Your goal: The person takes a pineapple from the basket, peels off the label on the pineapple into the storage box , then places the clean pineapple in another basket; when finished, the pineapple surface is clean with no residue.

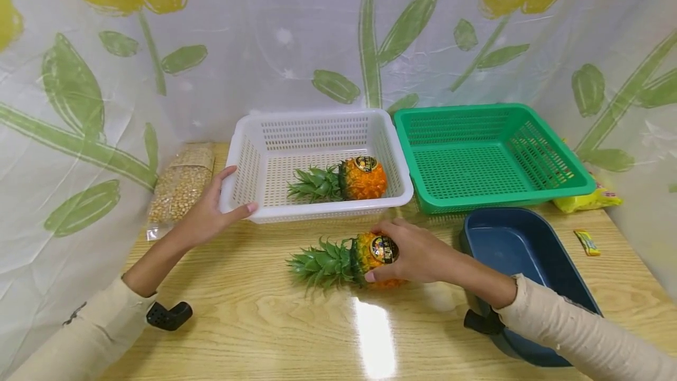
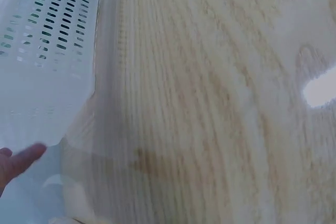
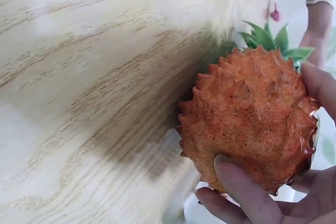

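My right hand (image 1: 418, 251) grips a pineapple (image 1: 372, 254) with a dark round label, fingers and thumb spread around its orange body. Its green crown points left, low over the table in front of the white basket. Up close in the right wrist view, the pineapple's (image 3: 249, 121) spiky orange base faces the camera. At the front left corner of the white plastic basket (image 1: 322, 211) is my left hand (image 1: 208, 210), thumb at the front rim and fingers stretched along the left side. Inside that basket lies another pineapple (image 1: 365, 180), crown to the left.
A green basket (image 1: 502, 197) stands right of the white one, with a yellow package (image 1: 587, 200) behind its right side. Nearer is a dark blue basin (image 1: 508, 240), partly under my right forearm. A bag of corn kernels (image 1: 180, 187) lies left; a small yellow-green packet (image 1: 587, 243) lies right.
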`<move>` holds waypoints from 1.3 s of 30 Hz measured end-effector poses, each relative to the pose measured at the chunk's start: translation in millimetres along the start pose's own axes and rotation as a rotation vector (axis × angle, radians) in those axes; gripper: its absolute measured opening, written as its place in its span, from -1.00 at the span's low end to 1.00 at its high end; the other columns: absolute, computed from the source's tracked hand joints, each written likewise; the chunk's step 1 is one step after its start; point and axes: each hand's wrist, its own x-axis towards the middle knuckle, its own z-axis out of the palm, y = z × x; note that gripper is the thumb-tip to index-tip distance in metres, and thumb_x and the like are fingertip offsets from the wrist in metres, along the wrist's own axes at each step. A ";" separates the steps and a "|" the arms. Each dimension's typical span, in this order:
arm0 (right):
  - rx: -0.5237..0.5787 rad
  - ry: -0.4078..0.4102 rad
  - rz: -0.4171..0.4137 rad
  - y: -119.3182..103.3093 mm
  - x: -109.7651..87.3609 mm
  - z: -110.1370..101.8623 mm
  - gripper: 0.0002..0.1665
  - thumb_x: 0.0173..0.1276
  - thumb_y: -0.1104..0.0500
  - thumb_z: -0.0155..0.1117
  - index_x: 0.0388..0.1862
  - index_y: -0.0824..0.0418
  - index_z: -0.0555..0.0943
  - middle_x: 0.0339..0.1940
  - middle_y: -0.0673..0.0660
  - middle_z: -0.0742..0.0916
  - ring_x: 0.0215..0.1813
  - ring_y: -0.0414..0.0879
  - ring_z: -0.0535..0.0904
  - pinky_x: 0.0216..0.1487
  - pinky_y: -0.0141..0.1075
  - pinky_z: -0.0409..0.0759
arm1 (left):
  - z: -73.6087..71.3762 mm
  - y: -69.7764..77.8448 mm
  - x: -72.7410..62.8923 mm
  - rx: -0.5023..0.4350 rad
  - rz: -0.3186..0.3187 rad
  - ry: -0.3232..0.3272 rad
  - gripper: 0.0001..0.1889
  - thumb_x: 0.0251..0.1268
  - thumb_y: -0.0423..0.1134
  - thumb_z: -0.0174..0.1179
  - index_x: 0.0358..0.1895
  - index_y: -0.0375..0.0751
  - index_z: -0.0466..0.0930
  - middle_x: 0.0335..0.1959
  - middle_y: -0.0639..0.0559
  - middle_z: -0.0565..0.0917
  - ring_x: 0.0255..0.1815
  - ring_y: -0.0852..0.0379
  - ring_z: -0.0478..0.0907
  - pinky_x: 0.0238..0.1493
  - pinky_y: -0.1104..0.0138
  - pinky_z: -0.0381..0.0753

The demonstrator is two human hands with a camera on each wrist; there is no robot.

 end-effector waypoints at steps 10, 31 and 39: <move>0.013 0.011 -0.016 0.6 -0.1 2.3 0.10 0.04 -0.44 0.47 0.47 0.05 0.40 0.43 0.23 0.48 0.36 0.24 0.47 0.21 0.21 0.53 | -18.5 9.3 -10.0 0.156 0.052 0.070 0.00 0.35 0.06 0.29 0.64 -0.12 -0.18 0.56 -0.40 -0.10 0.53 -0.45 -0.03 0.27 -0.43 0.21; 0.019 0.042 -0.069 4.5 -2.5 4.1 0.07 0.07 -0.40 0.48 0.45 0.10 0.42 0.41 0.20 0.51 0.35 0.22 0.48 0.21 0.21 0.53 | 18.7 74.8 -39.6 0.038 0.357 -0.007 -0.22 0.32 -0.27 0.34 0.54 -0.04 0.16 0.51 -0.04 0.26 0.48 -0.12 0.28 0.28 0.26 0.52; 0.022 0.045 -0.071 5.3 -2.3 5.4 0.06 0.07 -0.40 0.49 0.44 0.10 0.43 0.40 0.19 0.52 0.36 0.19 0.48 0.22 0.18 0.54 | 47.4 87.8 -49.0 0.019 0.354 -0.199 -0.24 0.32 -0.11 0.35 0.52 0.06 0.18 0.43 0.02 0.35 0.41 -0.04 0.39 0.27 -0.01 0.54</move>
